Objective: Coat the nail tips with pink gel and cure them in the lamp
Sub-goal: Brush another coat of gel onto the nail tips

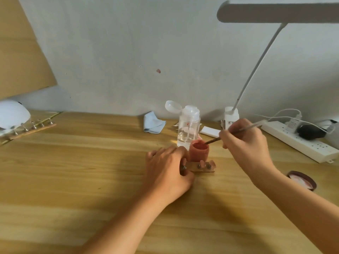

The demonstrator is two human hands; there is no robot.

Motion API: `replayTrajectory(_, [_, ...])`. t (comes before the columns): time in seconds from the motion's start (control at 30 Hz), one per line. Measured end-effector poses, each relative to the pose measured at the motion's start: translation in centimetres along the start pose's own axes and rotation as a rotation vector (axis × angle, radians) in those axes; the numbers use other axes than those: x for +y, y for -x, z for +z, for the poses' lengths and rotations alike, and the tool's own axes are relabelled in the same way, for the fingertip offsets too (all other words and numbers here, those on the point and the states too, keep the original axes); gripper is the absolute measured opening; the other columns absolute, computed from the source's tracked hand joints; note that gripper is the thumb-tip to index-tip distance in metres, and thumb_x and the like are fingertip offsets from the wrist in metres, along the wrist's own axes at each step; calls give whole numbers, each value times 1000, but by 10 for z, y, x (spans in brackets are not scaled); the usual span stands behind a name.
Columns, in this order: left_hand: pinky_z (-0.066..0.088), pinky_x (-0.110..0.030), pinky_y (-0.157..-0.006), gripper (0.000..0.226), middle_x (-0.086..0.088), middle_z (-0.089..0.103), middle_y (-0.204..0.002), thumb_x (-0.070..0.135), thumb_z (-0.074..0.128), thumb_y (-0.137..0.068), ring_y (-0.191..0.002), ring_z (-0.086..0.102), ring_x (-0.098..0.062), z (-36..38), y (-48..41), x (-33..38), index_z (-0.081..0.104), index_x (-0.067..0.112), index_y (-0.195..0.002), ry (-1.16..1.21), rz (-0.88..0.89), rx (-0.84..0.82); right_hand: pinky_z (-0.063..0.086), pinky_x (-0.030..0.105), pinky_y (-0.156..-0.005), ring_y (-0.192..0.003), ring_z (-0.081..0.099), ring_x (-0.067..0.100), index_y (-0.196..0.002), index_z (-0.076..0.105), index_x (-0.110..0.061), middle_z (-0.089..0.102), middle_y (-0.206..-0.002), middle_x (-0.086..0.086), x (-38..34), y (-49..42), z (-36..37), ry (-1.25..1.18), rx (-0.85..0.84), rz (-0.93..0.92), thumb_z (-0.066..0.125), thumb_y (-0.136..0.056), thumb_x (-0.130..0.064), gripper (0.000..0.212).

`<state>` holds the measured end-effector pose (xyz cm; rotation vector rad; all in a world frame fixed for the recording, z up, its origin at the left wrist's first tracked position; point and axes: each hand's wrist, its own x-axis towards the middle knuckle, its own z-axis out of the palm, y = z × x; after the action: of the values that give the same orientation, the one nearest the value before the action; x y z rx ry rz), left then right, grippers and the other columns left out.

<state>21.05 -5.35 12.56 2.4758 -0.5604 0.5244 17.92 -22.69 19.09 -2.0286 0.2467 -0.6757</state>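
An open pot of pink gel (199,151) stands mid-table. Just in front of it lies a short wooden strip (203,166) carrying nail tips on metal stands. My left hand (167,171) grips the strip's left end with curled fingers. My right hand (245,142) pinches a thin brush (236,132), and the brush tip dips into the pot's mouth. A white curing lamp (12,114) sits at the far left edge, with a second strip of nail tips (33,128) lying in front of it.
A clear pump bottle (189,126) with its lid flipped open stands right behind the pot. A blue cloth (153,121), a desk lamp base (231,115), a white power strip (300,142) and the pot's lid (302,180) lie around the right side.
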Motion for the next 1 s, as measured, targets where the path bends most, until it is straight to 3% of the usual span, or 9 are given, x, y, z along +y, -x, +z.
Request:
replayTrajectory(0.07, [32, -32, -83, 24, 15, 54, -81, 37, 49, -67, -87, 53, -9, 1, 0, 0, 58, 31, -88, -7, 2, 3, 50, 41, -64, -62, 59, 18, -83, 57, -10, 66, -63, 5, 4, 16, -10, -191, 47, -33, 60, -85, -13, 4])
replayTrajectory(0.17, [30, -31, -87, 22, 18, 54, -82, 37, 53, -67, -89, 53, -6, 1, 0, 0, 58, 34, -88, 14, -15, -8, 54, 25, -66, -69, 67, 16, -94, 58, -5, 73, -75, 8, 16, 47, -22, -351, -54, -102, 51, -94, -1, 7])
replayTrajectory(0.27, [33, -32, -86, 17, 19, 52, -78, 33, 60, -68, -83, 51, -4, -1, 1, 1, 55, 37, -83, 54, -16, 0, 56, 24, -72, -77, 70, 15, -92, 63, -4, 74, -84, 9, 28, 63, -29, -294, -124, -171, 54, -92, 7, 15])
replayTrajectory(0.37, [37, -35, -86, 18, 19, 51, -75, 30, 63, -68, -80, 51, -4, -3, 2, 3, 55, 38, -82, 61, -13, 8, 54, 27, -69, -74, 68, 17, -83, 63, -8, 70, -77, 8, 34, 64, -29, -228, -84, -174, 62, -85, 6, 14])
replayTrajectory(0.53, [41, -37, -85, 21, 19, 50, -73, 27, 64, -67, -75, 50, -5, -4, 2, 5, 53, 39, -79, 70, -10, 13, 55, 45, -71, -72, 67, 20, -77, 61, -18, 68, -73, 5, 36, 64, -26, -139, -34, -178, 65, -79, -6, 14])
replayTrajectory(0.7, [44, -39, -84, 20, 18, 52, -73, 28, 63, -66, -75, 52, -7, -4, 2, 6, 54, 39, -80, 65, 1, 13, 54, 52, -70, -72, 68, 21, -78, 60, -23, 69, -72, 4, 35, 64, -23, -120, -68, -193, 66, -80, -12, 13])
replayTrajectory(0.83, [45, -40, -83, 18, 18, 53, -73, 31, 58, -65, -75, 52, -6, -4, 2, 6, 54, 39, -80, 61, 6, 23, 55, 49, -69, -69, 66, 18, -76, 61, -20, 68, -71, 2, 36, 62, -22, -116, -90, -171, 68, -78, -6, 16])
replayTrajectory(1.0, [45, -41, -83, 16, 17, 53, -73, 31, 57, -66, -73, 51, -6, -4, 3, 6, 55, 39, -80, 65, 8, 24, 45, 32, -56, -59, 56, 16, -70, 56, -18, 62, -65, 4, 40, 61, -23, -153, -44, -173, 65, -74, 2, 22])
